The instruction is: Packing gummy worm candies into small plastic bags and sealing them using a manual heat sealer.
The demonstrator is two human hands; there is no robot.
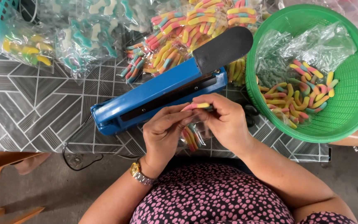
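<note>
A small clear bag of gummy worms [192,137] hangs between the person's two hands just in front of the blue impulse sealer [162,93], with one pink-and-yellow gummy worm [199,106] at its mouth, pinched at the top. The left hand [164,132] is raised with its knuckles toward the camera, thumb and fingers closed on the left end of the worm and the bag's edge; a gold wristwatch [139,173] sits on that wrist. The right hand [226,122] curls in from the right, its fingertips clamped on the worm's other end, touching the left hand's fingers. The sealer's black-padded lever [222,47] is lifted open behind the hands. To the right, a green plastic basket [353,103] holds loose worms in clear film. Sealed candy bags [179,37] lie across the patterned tablecloth [34,108] beyond.
</note>
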